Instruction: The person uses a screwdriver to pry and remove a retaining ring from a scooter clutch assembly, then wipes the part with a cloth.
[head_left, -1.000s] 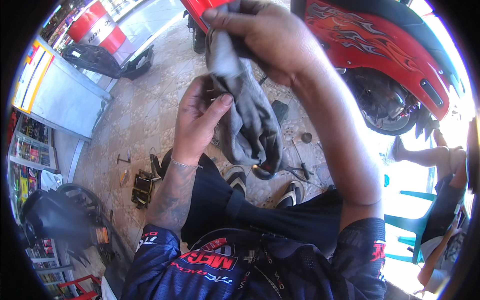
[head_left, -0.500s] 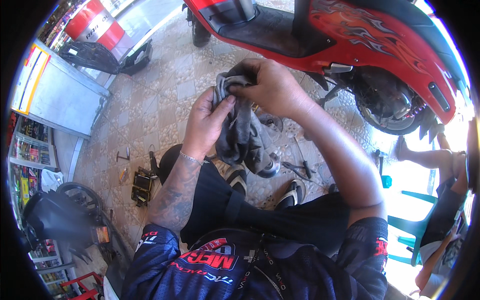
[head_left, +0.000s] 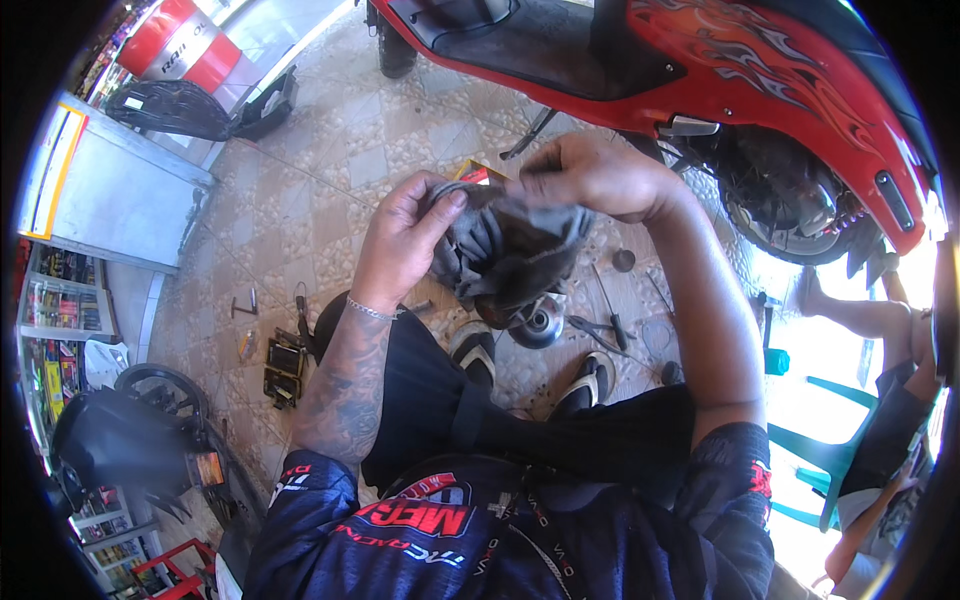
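A dark grey, stained rag (head_left: 512, 255) hangs bunched in front of me, above the floor. My left hand (head_left: 402, 238) is closed on its left edge, the thumb pressed on top. At the rag's upper right, my right hand (head_left: 605, 182) pinches the cloth; its fingertips are slightly blurred. The rag is spread between the two hands. Below it, a round metal part (head_left: 541, 322) shows on the floor, partly covered by the cloth. Behind the rag peeks a small yellow and red box (head_left: 472, 172).
Pliers (head_left: 590, 328) and a screwdriver (head_left: 612, 312) lie on the tiles near my sandals (head_left: 588, 382). A red scooter (head_left: 740, 90) stands ahead. Left are a T-handle tool (head_left: 245, 304), a yellow-black case (head_left: 285, 370) and black scooter panels (head_left: 120, 435). Another person (head_left: 885, 370) sits at right.
My right hand has moved right, away from the left, stretching the rag that was bunched between them. The rag has lifted, uncovering more of the metal part.
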